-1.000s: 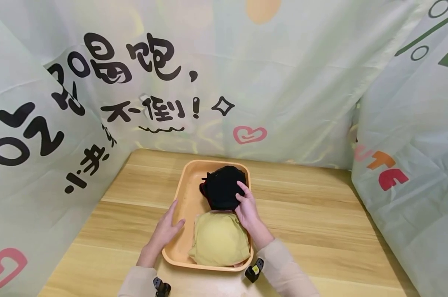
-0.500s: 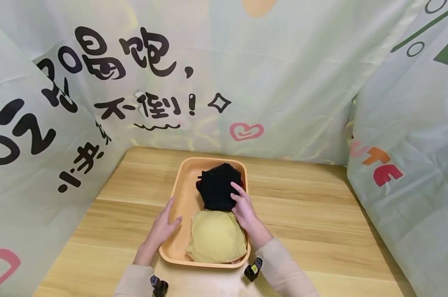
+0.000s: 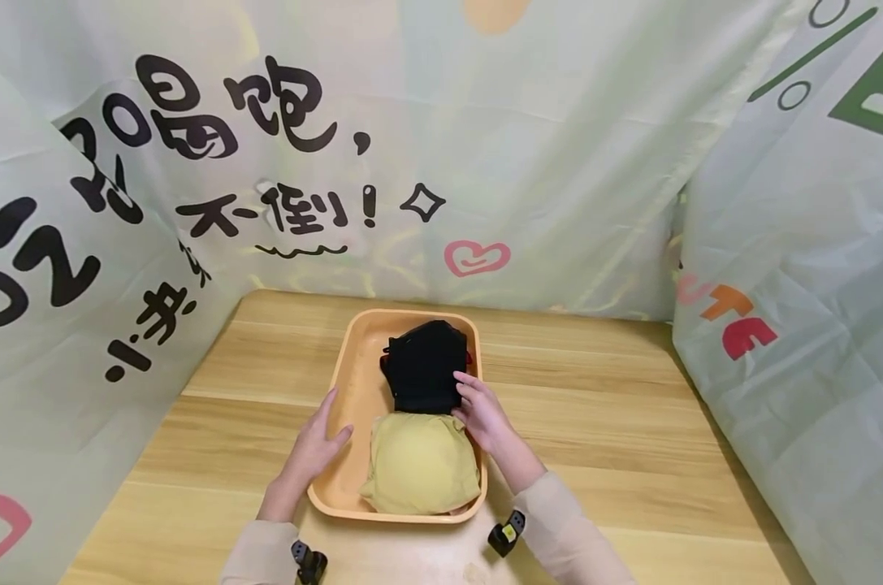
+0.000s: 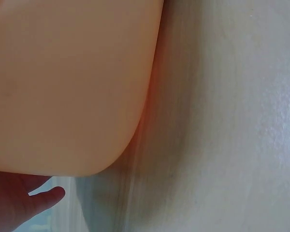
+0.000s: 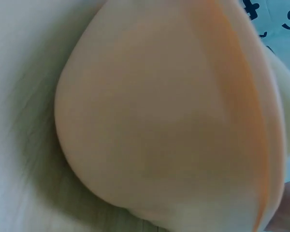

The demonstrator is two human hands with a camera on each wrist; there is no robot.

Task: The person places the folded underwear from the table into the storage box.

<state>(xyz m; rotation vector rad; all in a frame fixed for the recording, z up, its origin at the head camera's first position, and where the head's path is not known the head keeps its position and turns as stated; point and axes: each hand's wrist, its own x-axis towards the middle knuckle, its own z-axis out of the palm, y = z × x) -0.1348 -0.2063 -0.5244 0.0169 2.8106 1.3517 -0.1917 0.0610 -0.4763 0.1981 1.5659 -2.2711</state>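
Observation:
An orange plastic tray (image 3: 349,431) holds two folded garments. The yellow one (image 3: 422,467), domed like a padded cup, lies at the near end. Beyond it is a black folded garment (image 3: 428,366), with thin strap-like bits at its left and a little red at its right edge. My left hand (image 3: 313,443) lies along the tray's left side, thumb over the rim and fingers extended. My right hand (image 3: 485,414) reaches over the right rim, its loosely bent fingertips at the black garment's right edge. In the right wrist view, the tray's outer wall (image 5: 159,106) hides most of that hand.
The tray stands on a wooden table (image 3: 573,406). Printed fabric curtains (image 3: 558,162) close off the back and both sides. A small black wrist device (image 3: 507,532) sits at the right sleeve, and another (image 3: 309,561) at the left.
My right hand has drawn slightly back toward me, its fingers slipping from the black garment's top to its edge. The black garment looks flatter and squarer. The head view has shifted slightly.

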